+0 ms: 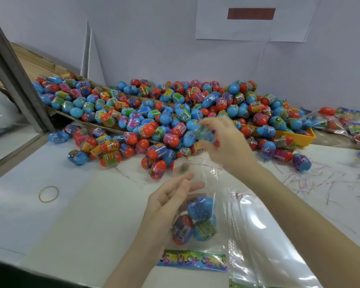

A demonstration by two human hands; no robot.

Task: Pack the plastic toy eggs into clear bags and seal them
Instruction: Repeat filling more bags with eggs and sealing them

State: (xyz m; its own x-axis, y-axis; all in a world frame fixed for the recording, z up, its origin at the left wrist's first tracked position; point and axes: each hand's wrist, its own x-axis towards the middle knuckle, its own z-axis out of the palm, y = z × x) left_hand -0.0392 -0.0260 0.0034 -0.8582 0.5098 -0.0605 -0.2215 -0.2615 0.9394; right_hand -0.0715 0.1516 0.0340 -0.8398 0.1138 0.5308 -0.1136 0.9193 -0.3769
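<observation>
A big heap of red and blue toy eggs [154, 113] covers the back of the white table [71, 204]. My right hand [227, 142] hovers over the heap's near edge, fingers curled round a blurred blue egg [204, 133]. Below it lies a clear bag [197, 196] with a colourful header strip [192, 259]; three eggs [195, 221] sit inside. My left hand [170, 202] holds the bag's mouth open, fingers at the opening's left side.
A stack of empty clear bags [268, 246] lies at the lower right. Filled bags [347, 123] pile at the far right beside a yellow tray [299, 138]. A rubber band [48, 194] lies on the left. A cardboard flap [92, 123] slopes under the heap.
</observation>
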